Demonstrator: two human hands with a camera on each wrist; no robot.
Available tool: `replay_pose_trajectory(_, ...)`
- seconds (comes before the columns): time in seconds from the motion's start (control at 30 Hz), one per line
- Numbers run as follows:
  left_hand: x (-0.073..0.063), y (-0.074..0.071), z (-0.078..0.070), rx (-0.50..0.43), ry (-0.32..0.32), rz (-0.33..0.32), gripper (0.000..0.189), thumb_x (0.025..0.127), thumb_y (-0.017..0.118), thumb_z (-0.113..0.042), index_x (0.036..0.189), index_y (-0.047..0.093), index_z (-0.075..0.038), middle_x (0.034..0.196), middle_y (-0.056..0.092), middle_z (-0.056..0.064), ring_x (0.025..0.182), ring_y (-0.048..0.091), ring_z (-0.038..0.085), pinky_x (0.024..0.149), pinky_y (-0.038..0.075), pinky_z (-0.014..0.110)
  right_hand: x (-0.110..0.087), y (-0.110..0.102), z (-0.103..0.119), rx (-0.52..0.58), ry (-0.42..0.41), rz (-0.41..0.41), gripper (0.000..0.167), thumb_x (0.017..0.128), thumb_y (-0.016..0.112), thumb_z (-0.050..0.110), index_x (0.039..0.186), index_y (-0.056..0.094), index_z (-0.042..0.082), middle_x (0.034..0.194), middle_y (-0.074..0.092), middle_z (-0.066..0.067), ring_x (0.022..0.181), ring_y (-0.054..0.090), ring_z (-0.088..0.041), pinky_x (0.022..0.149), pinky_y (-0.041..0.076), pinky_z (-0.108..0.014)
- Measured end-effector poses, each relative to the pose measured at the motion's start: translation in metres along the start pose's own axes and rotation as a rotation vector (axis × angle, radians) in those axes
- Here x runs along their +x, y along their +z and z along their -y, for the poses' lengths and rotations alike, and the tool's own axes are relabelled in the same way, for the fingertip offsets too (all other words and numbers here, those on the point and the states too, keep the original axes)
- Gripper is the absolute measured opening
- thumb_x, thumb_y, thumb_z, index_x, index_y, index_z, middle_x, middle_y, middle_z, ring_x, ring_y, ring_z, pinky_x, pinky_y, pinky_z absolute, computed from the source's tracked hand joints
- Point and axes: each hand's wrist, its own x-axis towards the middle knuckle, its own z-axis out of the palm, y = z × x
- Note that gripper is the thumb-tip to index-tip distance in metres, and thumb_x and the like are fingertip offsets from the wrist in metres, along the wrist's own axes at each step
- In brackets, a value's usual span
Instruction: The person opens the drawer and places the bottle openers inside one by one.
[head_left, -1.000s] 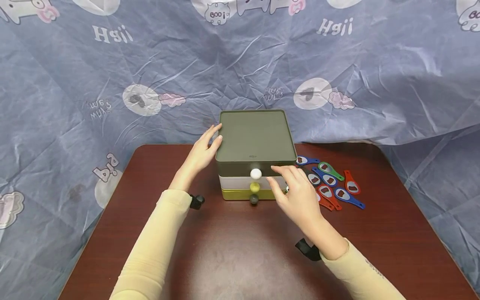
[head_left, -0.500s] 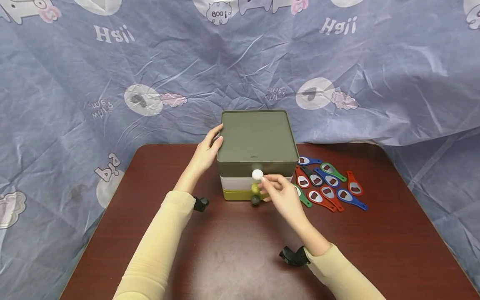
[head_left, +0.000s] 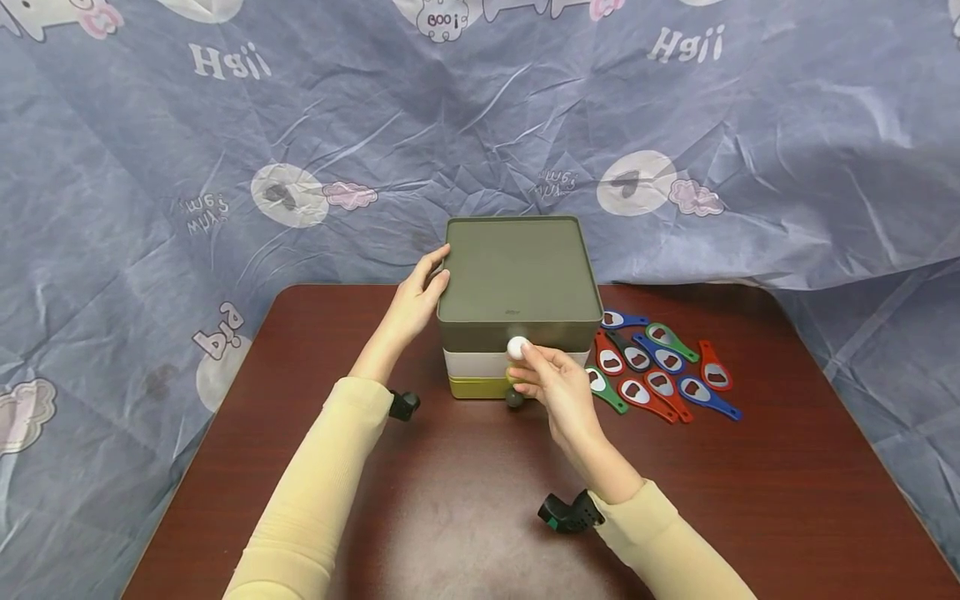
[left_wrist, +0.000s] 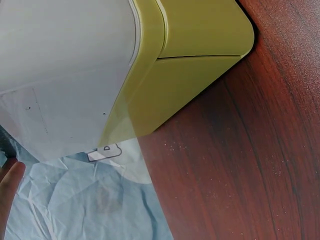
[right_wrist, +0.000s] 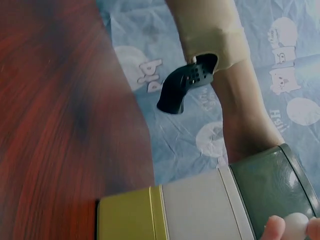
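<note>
A small three-tier drawer box (head_left: 517,267) stands at the back of the table, with a dark green top tier, a white middle (right_wrist: 200,205) and a yellow-green bottom (left_wrist: 200,30). My right hand (head_left: 566,396) pinches the white round knob (right_wrist: 296,226) of the top tier between thumb and finger. Below it, the yellow knob is mostly hidden behind the fingers, and the dark knob (head_left: 513,398) shows lowest. My left hand (head_left: 412,304) rests with extended fingers against the left side of the top tier. The top drawer's front sits flush.
Several bottle openers in red, blue, green and black, among them a blue one (head_left: 708,397), lie right of the box. A patterned grey-blue cloth (head_left: 375,100) hangs behind the dark red wooden table (head_left: 450,517).
My right hand has moved left from beside the box front, and its thumb and finger have closed on the white knob. The left hand stays at the box's side.
</note>
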Motion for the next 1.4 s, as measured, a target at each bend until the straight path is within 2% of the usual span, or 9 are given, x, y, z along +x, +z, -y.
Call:
replay_pose_trajectory(0.13, 0.001, 0.000, -0.002, 0.011, -0.007, 0.000, 0.049, 0.106, 0.041, -0.034, 0.153, 0.035, -0.027, 0.159, 0.036, 0.002, 0.142, 0.041, 0.021, 0.115, 0.037, 0.040, 0.000, 0.001, -0.001, 0.067, 0.022, -0.016, 0.021, 0.096, 0.064, 0.018, 0.106, 0.060, 0.000, 0.082, 0.074, 0.004, 0.072, 0.069, -0.008, 0.066, 0.057, -0.020)
replay_pose_trajectory(0.3, 0.002, 0.000, -0.003, 0.023, -0.023, 0.007, 0.049, 0.105, 0.042, -0.035, 0.153, 0.035, -0.027, 0.159, 0.036, 0.006, 0.142, 0.041, 0.022, 0.116, 0.035, 0.041, -0.006, -0.001, -0.002, 0.094, 0.058, 0.001, 0.027, 0.096, 0.064, 0.018, 0.113, 0.058, -0.002, 0.085, 0.073, 0.004, 0.077, 0.069, -0.008, 0.072, 0.057, -0.021)
replay_pose_trajectory(0.43, 0.003, 0.000, -0.004, 0.019, -0.029, 0.005, 0.049, 0.105, 0.042, -0.034, 0.153, 0.035, -0.027, 0.159, 0.036, 0.006, 0.142, 0.042, 0.022, 0.116, 0.035, 0.041, -0.019, -0.006, -0.003, 0.110, 0.089, 0.036, 0.030, 0.097, 0.063, 0.016, 0.117, 0.056, -0.004, 0.090, 0.073, 0.001, 0.081, 0.069, -0.009, 0.077, 0.058, -0.022)
replay_pose_trajectory(0.73, 0.004, -0.001, -0.008, 0.031, -0.026, 0.020, 0.050, 0.105, 0.042, -0.033, 0.154, 0.033, -0.026, 0.159, 0.034, 0.006, 0.143, 0.039, 0.022, 0.117, 0.033, 0.042, -0.057, -0.021, -0.006, 0.161, 0.174, 0.093, 0.019, 0.097, 0.060, 0.008, 0.111, 0.057, -0.005, 0.098, 0.072, -0.005, 0.087, 0.071, -0.014, 0.087, 0.057, -0.027)
replay_pose_trajectory(1.03, 0.004, -0.001, -0.008, 0.027, -0.018, 0.015, 0.050, 0.105, 0.042, -0.031, 0.154, 0.033, -0.025, 0.159, 0.035, 0.006, 0.144, 0.038, 0.021, 0.118, 0.032, 0.040, -0.082, -0.022, -0.012, 0.166, 0.193, 0.093, 0.016, 0.096, 0.060, 0.006, 0.109, 0.060, -0.004, 0.099, 0.074, -0.007, 0.087, 0.071, -0.014, 0.084, 0.058, -0.026)
replay_pose_trajectory(1.4, 0.002, 0.001, -0.004, -0.002, -0.028, 0.001, 0.050, 0.106, 0.041, -0.030, 0.154, 0.033, -0.025, 0.159, 0.034, 0.002, 0.144, 0.038, 0.021, 0.117, 0.033, 0.041, -0.087, -0.022, -0.016, 0.174, 0.177, 0.081, 0.006, 0.094, 0.061, 0.003, 0.098, 0.065, 0.002, 0.095, 0.074, -0.006, 0.083, 0.072, -0.014, 0.082, 0.059, -0.027)
